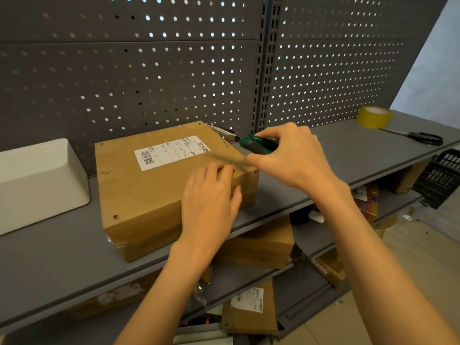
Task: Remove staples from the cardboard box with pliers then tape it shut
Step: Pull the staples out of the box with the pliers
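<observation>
A flat cardboard box point(139, 185) with a white shipping label point(171, 151) lies on the grey shelf point(49, 265). My left hand point(211, 197) presses flat on the box top near its right front corner, thumb over the edge. My right hand point(291, 158) grips green-handled pliers point(256, 143), whose jaws point left at the box's far right corner, where a thin metal staple or wire sticks up. A roll of yellowish tape point(373, 116) stands at the shelf's far right.
Black scissors point(420, 137) lie beside the tape. A white tray-like object point(37, 180) sits at the left of the shelf. A perforated grey back panel point(149, 70) rises behind. Lower shelves hold more cardboard boxes point(251, 310); a black crate point(443, 178) is at right.
</observation>
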